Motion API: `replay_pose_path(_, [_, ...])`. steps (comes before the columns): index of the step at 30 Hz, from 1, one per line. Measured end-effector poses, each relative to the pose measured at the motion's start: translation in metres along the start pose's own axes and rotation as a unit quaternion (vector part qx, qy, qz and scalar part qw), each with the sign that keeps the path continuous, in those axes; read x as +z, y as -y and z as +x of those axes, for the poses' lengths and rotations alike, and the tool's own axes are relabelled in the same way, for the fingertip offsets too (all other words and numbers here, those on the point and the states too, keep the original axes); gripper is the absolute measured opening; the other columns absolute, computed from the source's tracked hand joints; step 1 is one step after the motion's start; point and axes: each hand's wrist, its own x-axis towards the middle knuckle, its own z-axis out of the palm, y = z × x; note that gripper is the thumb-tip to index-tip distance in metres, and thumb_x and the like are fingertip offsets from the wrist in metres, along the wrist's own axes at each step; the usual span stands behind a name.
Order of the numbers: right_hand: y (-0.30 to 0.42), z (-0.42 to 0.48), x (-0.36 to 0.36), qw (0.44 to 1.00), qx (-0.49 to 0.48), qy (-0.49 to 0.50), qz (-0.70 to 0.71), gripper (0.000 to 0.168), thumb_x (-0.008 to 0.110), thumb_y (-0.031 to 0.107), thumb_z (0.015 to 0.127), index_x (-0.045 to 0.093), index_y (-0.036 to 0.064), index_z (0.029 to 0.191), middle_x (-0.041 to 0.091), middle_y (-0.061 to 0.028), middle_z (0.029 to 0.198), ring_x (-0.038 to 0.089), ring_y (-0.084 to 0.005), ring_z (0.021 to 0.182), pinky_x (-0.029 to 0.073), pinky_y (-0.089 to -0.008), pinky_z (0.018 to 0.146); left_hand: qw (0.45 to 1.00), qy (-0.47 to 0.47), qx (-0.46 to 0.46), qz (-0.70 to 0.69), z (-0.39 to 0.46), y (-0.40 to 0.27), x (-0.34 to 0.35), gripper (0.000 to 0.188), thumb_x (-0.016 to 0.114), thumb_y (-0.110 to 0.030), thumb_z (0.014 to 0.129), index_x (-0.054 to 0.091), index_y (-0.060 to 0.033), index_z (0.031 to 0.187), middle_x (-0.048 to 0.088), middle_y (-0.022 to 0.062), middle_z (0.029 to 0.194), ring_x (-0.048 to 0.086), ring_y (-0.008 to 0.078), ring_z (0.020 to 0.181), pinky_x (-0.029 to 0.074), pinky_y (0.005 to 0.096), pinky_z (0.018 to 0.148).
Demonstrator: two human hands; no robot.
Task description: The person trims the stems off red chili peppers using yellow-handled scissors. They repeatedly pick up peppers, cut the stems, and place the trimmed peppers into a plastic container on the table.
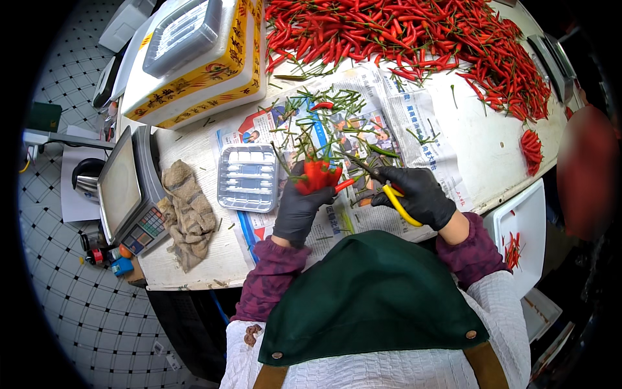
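Note:
Both hands wear black gloves. My left hand [303, 209] grips a bunch of red chili peppers [317, 176], stems pointing away from me; one pepper sticks out towards the right. Yellow-handled scissors [399, 206] are in my right hand [420, 194], their dark blades pointing at the bunch. Under both hands lies newspaper [440, 160], strewn with cut green stems [347, 99] and a loose red pepper [321, 105]. Just left of my left hand sits a clear plastic tray [248, 178] that looks empty. A large heap of red chilies [388, 29] covers the table's far side.
A foam box [194, 104] with a stack of clear trays [182, 36] stands at the far left. Nearer are a weighing scale [124, 180] and a crumpled towel [187, 214]. At right are a small chili bunch [531, 151], a white bin [527, 219] and a blurred person [585, 170].

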Motion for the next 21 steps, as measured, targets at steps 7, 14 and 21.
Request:
replay_pose_path(7, [0.006, 0.012, -0.012, 0.999, -0.048, -0.013, -0.021, 0.048, 0.068, 0.041, 0.073, 0.054, 0.008, 0.104, 0.059, -0.0134, 0.083, 0.058, -0.0324, 0.076, 0.045, -0.0403, 0.064, 0.999, 0.039, -0.02, 0.017, -0.004, -0.003, 0.008, 0.044, 0.064, 0.005, 0.071, 0.05, -0.0042, 0.111, 0.06, 0.0084, 0.095, 0.061, 0.0179, 0.079, 0.05, 0.0284, 0.065])
replay_pose_path(14, [-0.004, 0.007, -0.006, 0.998, -0.04, 0.01, -0.054, 0.032, 0.065, 0.03, 0.075, 0.057, 0.011, 0.1, 0.059, -0.0117, 0.074, 0.059, -0.0307, 0.067, 0.045, -0.0399, 0.055, 0.99, 0.099, -0.102, 0.007, -0.005, -0.012, 0.007, 0.057, 0.066, 0.003, 0.069, 0.045, -0.0045, 0.121, 0.056, 0.0049, 0.108, 0.056, 0.0146, 0.096, 0.046, 0.0244, 0.073])
replay_pose_path(21, [-0.003, -0.001, -0.013, 0.999, -0.032, -0.015, -0.014, 0.032, 0.067, 0.029, 0.076, 0.057, 0.009, 0.099, 0.06, -0.012, 0.072, 0.06, -0.0297, 0.065, 0.046, -0.037, 0.054, 0.99, 0.101, -0.089, 0.032, -0.003, -0.008, -0.004, 0.051, 0.067, 0.001, 0.069, 0.048, -0.0052, 0.116, 0.058, 0.0029, 0.101, 0.057, 0.0137, 0.092, 0.046, 0.025, 0.072])
